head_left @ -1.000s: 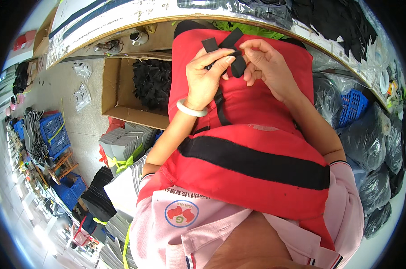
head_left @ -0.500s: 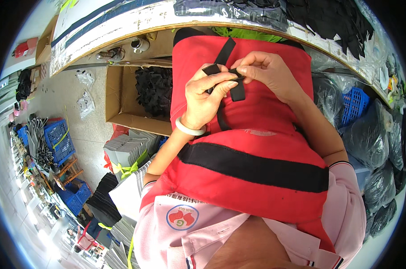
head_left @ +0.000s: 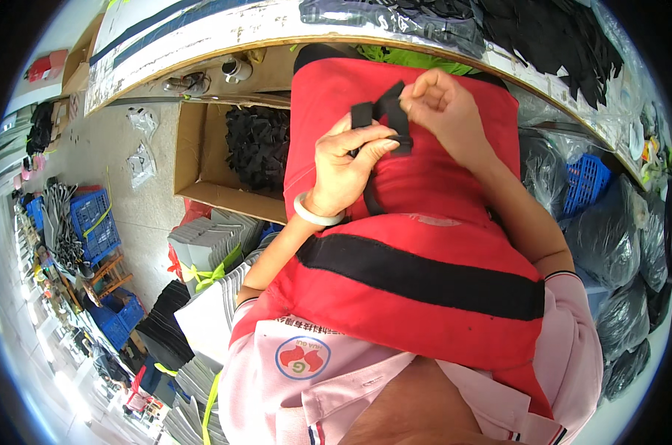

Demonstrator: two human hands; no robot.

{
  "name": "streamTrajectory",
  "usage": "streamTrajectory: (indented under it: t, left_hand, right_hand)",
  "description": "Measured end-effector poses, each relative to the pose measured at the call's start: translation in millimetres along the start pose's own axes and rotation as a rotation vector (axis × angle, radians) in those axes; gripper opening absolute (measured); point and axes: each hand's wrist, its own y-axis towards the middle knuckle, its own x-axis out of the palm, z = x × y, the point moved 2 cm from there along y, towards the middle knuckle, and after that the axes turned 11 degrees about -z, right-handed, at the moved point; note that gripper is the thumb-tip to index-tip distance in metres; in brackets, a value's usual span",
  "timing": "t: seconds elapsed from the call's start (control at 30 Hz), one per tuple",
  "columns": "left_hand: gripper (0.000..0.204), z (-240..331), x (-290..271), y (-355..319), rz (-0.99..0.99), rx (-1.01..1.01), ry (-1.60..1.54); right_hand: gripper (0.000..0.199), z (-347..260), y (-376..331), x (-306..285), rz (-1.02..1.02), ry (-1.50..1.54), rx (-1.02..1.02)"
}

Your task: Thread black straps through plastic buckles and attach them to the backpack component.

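My left hand [head_left: 343,165], with a white bangle [head_left: 318,211] at its wrist, pinches a short black fabric strap [head_left: 361,116] between thumb and fingers. The strap is folded into a loop, and one flat end stands up above the fingers. My right hand [head_left: 443,111] is just to the right, fingers curled and thumb pressed in. Its fingertips meet the strap's raised upper part and appear to grip it, though slight blur softens the contact. Both hands are above the red apron [head_left: 454,178] over my lap.
A cardboard box [head_left: 191,152] of black pieces [head_left: 256,148] stands left of my lap. Ahead is a worktable [head_left: 262,37] with a black pile [head_left: 547,44]. Grey stacks [head_left: 213,241] lie at lower left; plastic bags [head_left: 606,241] and a blue basket [head_left: 586,182] sit on the right.
My right hand has moved up and slightly right, away from the left fingers. The strap's looped part now rises between the hands. My left hand keeps its pinch nearly in place.
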Motion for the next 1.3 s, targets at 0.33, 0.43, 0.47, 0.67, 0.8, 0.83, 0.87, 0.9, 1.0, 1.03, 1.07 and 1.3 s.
streamTrajectory:
  t: [0.33, 0.43, 0.47, 0.67, 0.8, 0.83, 0.87, 0.9, 1.0, 1.03, 1.07, 1.3]
  left_hand:
    - [0.015, -31.1, -5.2, -18.2, 0.011, -0.395, -0.502]
    - [0.014, -28.5, -4.8, -14.4, 0.023, -0.377, -0.506]
    - [0.014, -26.8, -4.1, -13.7, -0.003, -0.380, -0.494]
    - [0.021, -39.5, -21.4, -6.2, 0.121, -0.471, -1.126]
    - [0.021, -53.0, -31.5, -4.9, 0.074, -0.503, -1.187]
    - [0.030, -48.6, -29.1, -6.1, 0.027, -0.487, -1.115]
    - [0.030, -44.9, -27.1, -6.2, 0.014, -0.486, -1.124]
    - [0.035, -40.6, -25.9, -5.1, -0.018, -0.460, -1.050]
    - [0.046, -29.1, -20.5, 0.7, -0.032, -0.454, -0.978]
    - [0.042, -29.8, -20.2, 2.2, -0.013, -0.459, -0.950]
    - [0.039, -30.3, -19.8, 3.3, 0.006, -0.465, -0.923]
    - [0.023, -32.2, -11.4, 5.9, -0.048, -0.449, -0.597]
  right_hand:
    - [0.042, -44.1, 54.6, 75.8, -0.283, 0.046, -0.327]
    - [0.030, -28.7, 51.5, 41.5, -0.149, -0.514, -0.111]
    - [0.025, -10.8, 49.9, 27.0, -0.220, -0.587, 0.017]
    - [0.017, 3.4, 32.4, -3.1, -0.122, -0.041, 0.176]
    - [0.017, -22.5, 30.0, -13.0, -0.060, -0.059, 0.083]
    - [0.018, -22.9, 24.7, -10.7, -0.085, -0.153, 0.190]
    - [0.018, -22.0, 20.2, -7.8, -0.110, -0.244, 0.299]
    - [0.019, -17.2, 16.9, -3.2, -0.138, -0.256, 0.323]
    - [0.019, -14.1, 8.6, 6.7, -0.243, -0.197, 0.267]
    - [0.019, -15.4, 7.6, 12.5, -0.236, -0.196, 0.267]
    - [0.020, -18.2, 6.1, 20.0, -0.244, -0.206, 0.242]
    - [0.022, -9.7, 11.7, 13.9, -0.242, -0.230, 0.224]
